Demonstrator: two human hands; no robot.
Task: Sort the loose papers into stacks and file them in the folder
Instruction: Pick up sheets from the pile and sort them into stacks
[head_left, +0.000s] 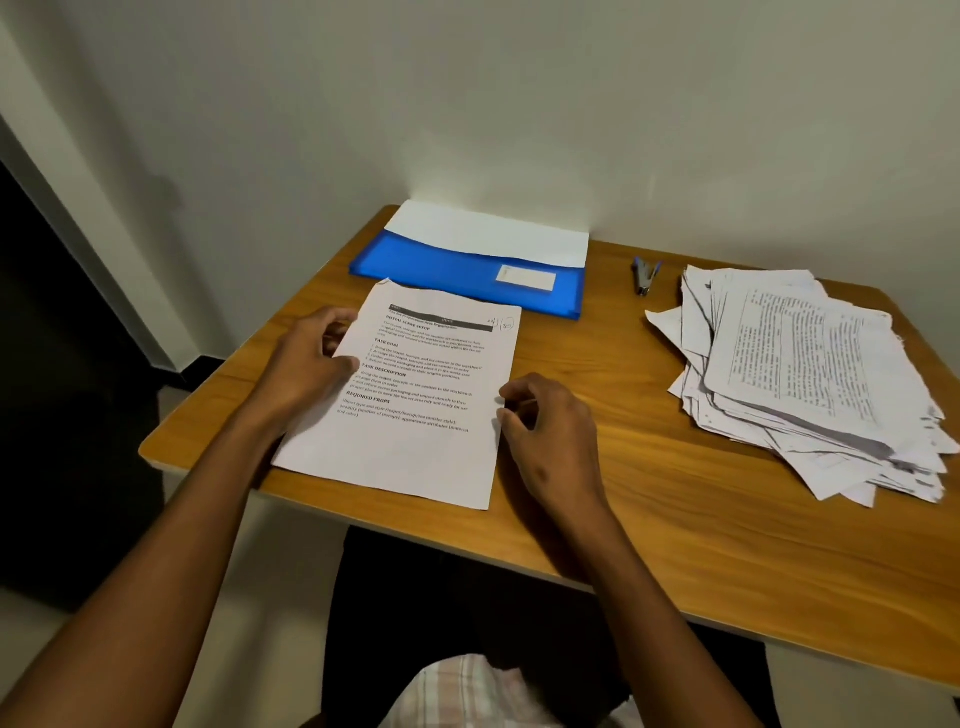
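A thin stack of printed papers (415, 415) lies on the wooden table's (675, 519) near left part. My left hand (306, 364) holds its left edge, thumb on top and fingers curled at the edge. My right hand (545, 426) rests at the stack's right edge, its loosely curled fingertips touching the paper. Behind the stack lies an open blue folder (447, 275) with a white sheet (488, 234) sticking out of its back. A messy pile of loose papers (810, 379) sits at the table's right side.
A stapler or pen-like tool (644, 275) lies between the folder and the loose pile. The table stands against a white wall (467, 104). Its left edge borders a dark doorway. My lap is below the front edge.
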